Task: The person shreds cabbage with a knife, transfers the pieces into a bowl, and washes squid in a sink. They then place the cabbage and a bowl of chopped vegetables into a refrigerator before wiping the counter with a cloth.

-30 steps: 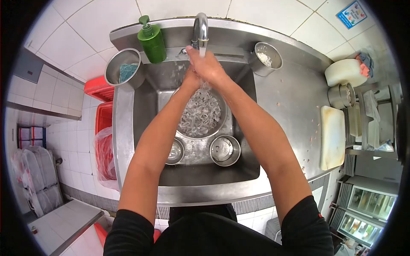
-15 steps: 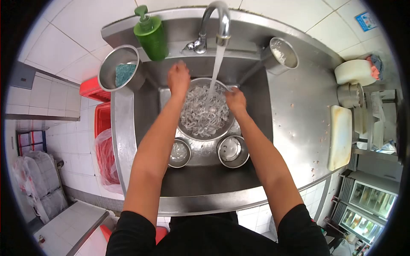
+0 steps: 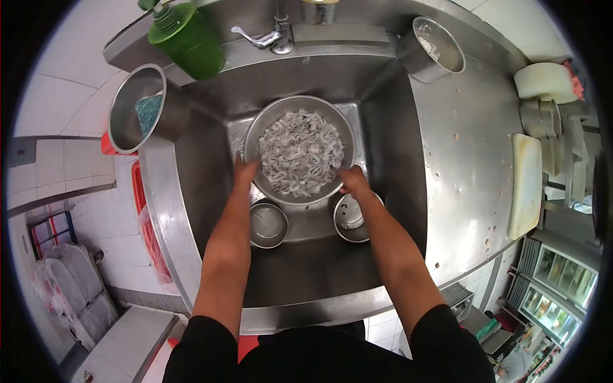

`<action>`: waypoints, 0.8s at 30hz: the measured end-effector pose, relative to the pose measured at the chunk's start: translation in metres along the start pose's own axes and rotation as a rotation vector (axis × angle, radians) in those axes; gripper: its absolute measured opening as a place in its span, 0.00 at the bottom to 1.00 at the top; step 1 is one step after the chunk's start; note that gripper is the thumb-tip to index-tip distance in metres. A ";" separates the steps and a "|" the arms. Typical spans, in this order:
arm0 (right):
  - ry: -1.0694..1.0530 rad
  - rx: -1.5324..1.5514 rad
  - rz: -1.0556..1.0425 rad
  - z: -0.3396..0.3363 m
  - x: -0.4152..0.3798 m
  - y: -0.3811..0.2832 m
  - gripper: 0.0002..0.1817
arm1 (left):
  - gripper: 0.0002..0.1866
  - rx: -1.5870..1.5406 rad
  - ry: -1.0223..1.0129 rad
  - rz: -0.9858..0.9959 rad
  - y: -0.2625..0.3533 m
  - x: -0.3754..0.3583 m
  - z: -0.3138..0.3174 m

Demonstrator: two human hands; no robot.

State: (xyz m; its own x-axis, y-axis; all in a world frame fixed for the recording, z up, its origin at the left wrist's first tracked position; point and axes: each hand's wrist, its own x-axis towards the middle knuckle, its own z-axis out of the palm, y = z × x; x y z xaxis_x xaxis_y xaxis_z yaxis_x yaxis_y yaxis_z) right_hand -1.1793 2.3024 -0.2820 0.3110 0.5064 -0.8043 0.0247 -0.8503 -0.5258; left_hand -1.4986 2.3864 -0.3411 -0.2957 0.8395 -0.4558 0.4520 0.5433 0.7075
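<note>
Steel sink [image 3: 306, 277] and bench [image 3: 472, 159] fill the view. Mid-sink sits a wide metal bowl [image 3: 300, 103] of pale strips [image 3: 300, 153]. Left hand [image 3: 244, 172] grips its near-left rim, right hand [image 3: 354, 181] its near-right, each grip closed, thumb inward. Two small pans [image 3: 268, 226] sit nearer; a green bottle [image 3: 187, 45] stands far left.

Green pump bottle [image 3: 188, 46], pale cutting board [image 3: 525, 186]

No writing or numbers seem legible in this warped view.
</note>
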 end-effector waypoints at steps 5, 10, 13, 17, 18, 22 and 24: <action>0.085 -0.006 -0.098 -0.006 -0.027 -0.004 0.16 | 0.27 -0.372 -0.249 -0.428 0.025 -0.062 -0.015; 0.079 -0.035 -0.360 -0.042 -0.047 0.009 0.15 | 0.22 -0.589 -0.128 -0.146 0.049 -0.121 -0.037; 0.077 0.041 -0.492 -0.077 -0.144 -0.042 0.14 | 0.20 -0.617 -0.137 -0.069 0.090 -0.167 -0.069; 0.099 0.263 -0.618 -0.121 -0.222 -0.073 0.14 | 0.16 -0.630 -0.136 0.078 0.165 -0.222 -0.099; 0.106 0.270 -0.639 -0.131 -0.230 -0.074 0.14 | 0.16 -0.637 -0.139 0.100 0.176 -0.228 -0.100; 0.157 0.322 -0.694 -0.102 -0.262 -0.063 0.14 | 0.13 -0.562 -0.255 0.250 0.174 -0.231 -0.151; 0.211 0.345 -0.708 -0.088 -0.265 -0.063 0.13 | 0.14 -0.635 -0.291 0.286 0.173 -0.228 -0.155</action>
State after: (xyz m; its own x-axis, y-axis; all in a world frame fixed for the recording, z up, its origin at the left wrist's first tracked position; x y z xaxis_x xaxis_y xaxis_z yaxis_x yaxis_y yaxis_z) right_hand -1.1798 2.2092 -0.0111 0.5049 0.8400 -0.1986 -0.0010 -0.2295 -0.9733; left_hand -1.4835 2.2884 -0.0311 0.0343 0.9624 -0.2696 -0.1204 0.2718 0.9548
